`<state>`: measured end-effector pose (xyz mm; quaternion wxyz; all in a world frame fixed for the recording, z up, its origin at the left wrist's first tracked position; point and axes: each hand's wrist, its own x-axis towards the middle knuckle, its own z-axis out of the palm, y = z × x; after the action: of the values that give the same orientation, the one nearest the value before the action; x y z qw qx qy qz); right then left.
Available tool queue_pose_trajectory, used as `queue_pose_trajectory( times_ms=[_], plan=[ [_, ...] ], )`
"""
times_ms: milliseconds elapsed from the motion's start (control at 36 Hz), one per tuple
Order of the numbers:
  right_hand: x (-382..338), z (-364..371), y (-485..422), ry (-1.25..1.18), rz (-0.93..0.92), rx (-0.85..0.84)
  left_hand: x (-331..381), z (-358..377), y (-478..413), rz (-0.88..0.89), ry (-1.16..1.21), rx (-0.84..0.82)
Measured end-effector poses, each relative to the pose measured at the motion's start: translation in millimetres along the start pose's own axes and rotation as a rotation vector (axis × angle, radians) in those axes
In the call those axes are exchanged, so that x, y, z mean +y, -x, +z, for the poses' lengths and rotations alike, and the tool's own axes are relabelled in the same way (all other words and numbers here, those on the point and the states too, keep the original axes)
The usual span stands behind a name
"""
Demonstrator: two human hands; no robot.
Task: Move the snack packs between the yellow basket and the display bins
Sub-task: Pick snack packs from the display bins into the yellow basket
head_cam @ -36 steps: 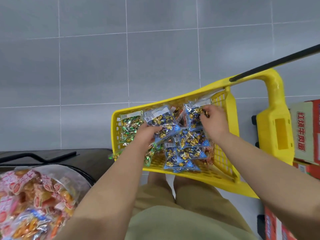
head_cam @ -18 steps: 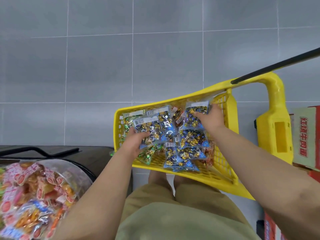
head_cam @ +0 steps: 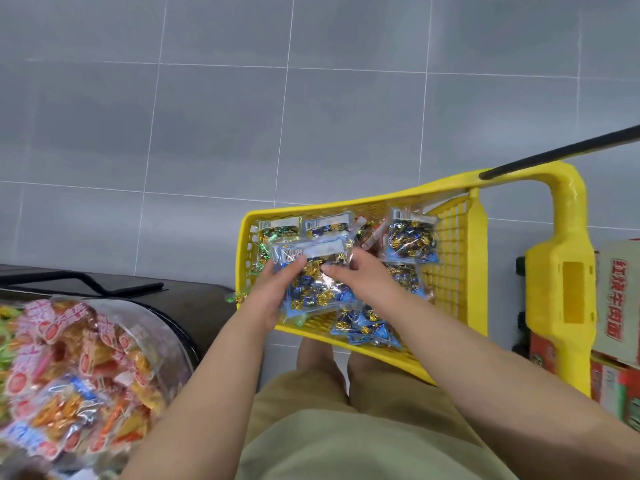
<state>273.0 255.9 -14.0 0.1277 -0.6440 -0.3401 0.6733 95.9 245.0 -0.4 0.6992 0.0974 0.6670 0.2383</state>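
Note:
A yellow basket [head_cam: 450, 237] stands on the floor in front of my knees, holding several clear blue-edged snack packs of gold and blue wrapped sweets. My left hand [head_cam: 273, 292] grips the left side of a small stack of blue packs [head_cam: 311, 289], thumb on top. My right hand [head_cam: 360, 275] holds the same stack from the right, fingers laid over it. Another blue pack [head_cam: 412, 240] leans against the basket's right wall. A green pack [head_cam: 277, 230] lies at the back left. A clear display bin [head_cam: 166, 327] of red and orange snack packs sits at the lower left.
The basket's tall yellow handle [head_cam: 568, 271] with a black bar [head_cam: 561, 152] rises at the right. Cardboard boxes [head_cam: 620, 306] with red print are stacked beyond it. A dark shelf edge [head_cam: 138, 289] runs behind the bin. Grey floor tiles fill the upper view.
My right hand left the pack at the basket's right wall and came left onto the stack. My left hand now holds more than one blue pack, drawn nearer me.

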Motion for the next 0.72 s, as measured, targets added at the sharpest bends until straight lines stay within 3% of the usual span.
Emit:
queue_pose_trajectory(
  times_ms=[56,111,194,361,583,722],
  plan=[
    [0,4,-10,-0.077,0.005,0.009,-5,-10,-1,0.0,0.032,0.06],
    [0,2,-28,-0.129,0.021,0.137,-9,-18,-1,0.013,0.084,0.1],
    [5,-6,-60,0.106,0.024,0.317,-17,-30,1,0.028,0.127,0.146],
    [5,-4,-95,0.477,0.146,0.305,-34,-44,10,0.091,0.187,0.246],
    [-7,2,-59,0.231,0.007,0.211,-43,-54,35,0.179,0.302,0.359],
    [-22,3,-8,0.167,-0.195,0.237,-40,-63,64,0.219,0.402,0.407]
  ],
)
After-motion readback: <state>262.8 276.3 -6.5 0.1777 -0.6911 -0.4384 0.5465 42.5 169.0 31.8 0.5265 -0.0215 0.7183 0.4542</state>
